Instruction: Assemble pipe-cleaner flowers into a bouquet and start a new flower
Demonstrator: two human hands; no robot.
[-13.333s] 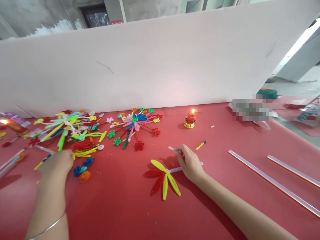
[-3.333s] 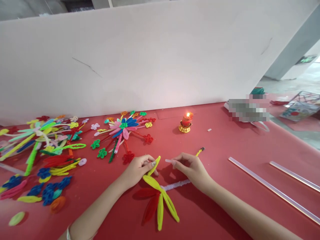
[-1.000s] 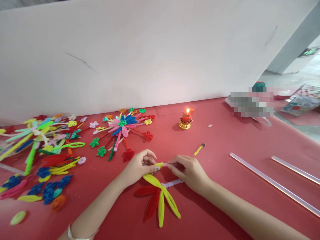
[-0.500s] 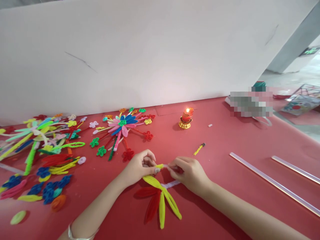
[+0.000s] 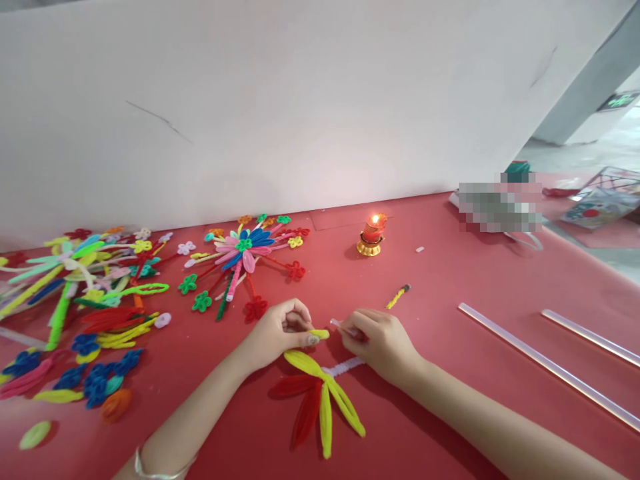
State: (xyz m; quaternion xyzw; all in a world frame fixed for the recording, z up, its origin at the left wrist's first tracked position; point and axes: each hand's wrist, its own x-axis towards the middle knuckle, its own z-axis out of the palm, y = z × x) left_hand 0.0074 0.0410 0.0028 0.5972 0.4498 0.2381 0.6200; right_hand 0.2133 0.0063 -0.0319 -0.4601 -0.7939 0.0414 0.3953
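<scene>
My left hand is closed, pinching a yellow pipe-cleaner petal whose end sticks out past the thumb. Opposite it, my right hand grips a short translucent glue stick, its tip pointing left at the petal with a small gap between them. Just below the hands lies a pipe-cleaner flower with red and yellow petals. Its pale lilac stem runs up to the right and partly under my right hand.
A lit red candle stands on a gold base beyond my hands. Finished pipe-cleaner flowers and loose colourful pieces cover the left. Long clear glue sticks lie at right. A yellow twisted piece lies nearer the candle.
The glue stick's tip has come away from the yellow petal's end, as my right hand shifted slightly right. The left hand keeps its pinch. The flower below stays in place.
</scene>
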